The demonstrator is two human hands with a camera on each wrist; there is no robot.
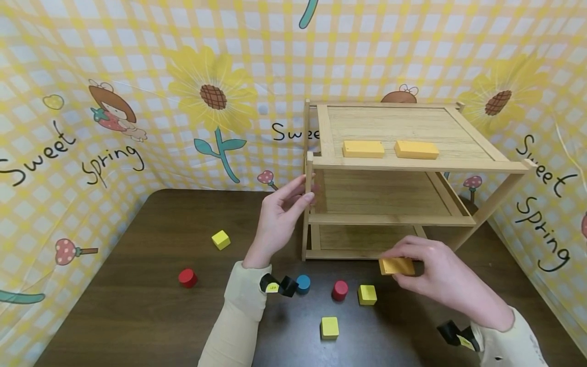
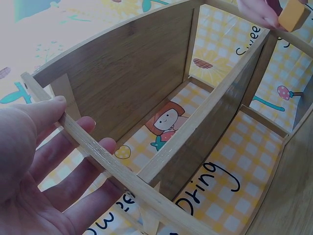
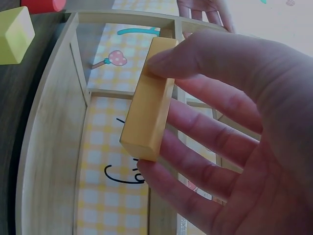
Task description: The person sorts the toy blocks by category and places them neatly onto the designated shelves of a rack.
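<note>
A three-tier wooden shelf rack [image 1: 403, 164] stands at the right of the table. My left hand [image 1: 281, 219] holds its left front post, thumb on the near side and fingers behind, as the left wrist view shows. My right hand [image 1: 437, 270] pinches an orange-yellow rectangular block [image 3: 146, 107] between thumb and fingers, in front of the bottom tier. Two similar blocks, one at left [image 1: 364, 149] and one at right [image 1: 417, 150], lie in a row along the front of the top tier. No blocks show on the middle and bottom tiers.
Yellow cubes [image 1: 329, 328], red cylinders [image 1: 340, 290] and a blue cylinder [image 1: 303, 284] lie on the dark table [image 1: 151, 326] before the rack. Another yellow cube [image 1: 221, 240] and red cylinder [image 1: 187, 278] sit further left. A checkered cloth [image 1: 275, 66] hangs behind.
</note>
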